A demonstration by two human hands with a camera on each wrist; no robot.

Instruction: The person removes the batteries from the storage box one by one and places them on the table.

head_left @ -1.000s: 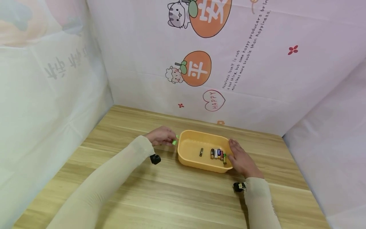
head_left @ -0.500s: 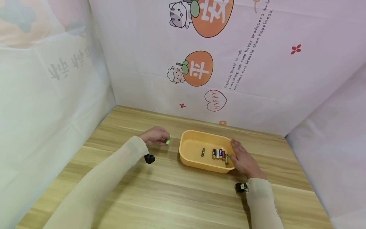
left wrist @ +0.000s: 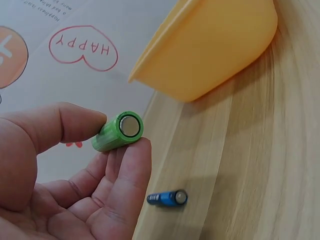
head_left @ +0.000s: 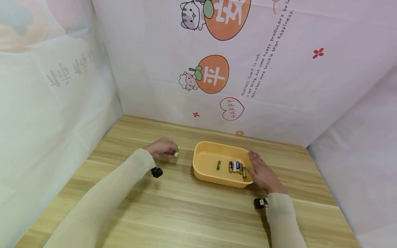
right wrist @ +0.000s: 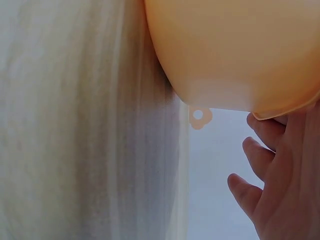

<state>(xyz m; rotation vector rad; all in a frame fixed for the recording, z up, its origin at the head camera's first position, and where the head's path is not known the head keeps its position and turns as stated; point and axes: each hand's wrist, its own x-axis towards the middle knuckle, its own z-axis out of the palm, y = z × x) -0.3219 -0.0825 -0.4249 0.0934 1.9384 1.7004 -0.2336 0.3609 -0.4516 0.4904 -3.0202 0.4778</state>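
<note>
My left hand (head_left: 162, 148) pinches a green battery (left wrist: 117, 131) between thumb and fingers, above the table and left of the yellow plastic basin (head_left: 214, 179). Below that hand, a blue battery (left wrist: 168, 198) lies on the table; the hand hides it in the head view. My right hand (head_left: 265, 174) holds the basin's right end, its thumb over the rim and its fingers along the outside. The right wrist view shows those fingers slightly spread, with the thumb hidden. Inside the basin, one dark battery (head_left: 218, 165) lies apart from several coloured batteries (head_left: 234, 167) lined up near the right end.
The wood-grain table (head_left: 186, 213) extends in front of the basin. Behind it stands a wall covered in printed white cloth (head_left: 149, 86). More pale cloth hangs at the left (head_left: 56, 113) and right (head_left: 356, 151) sides.
My left hand has moved left, away from the basin's left end, still pinching the green battery. The right hand and the basin have stayed in place.
</note>
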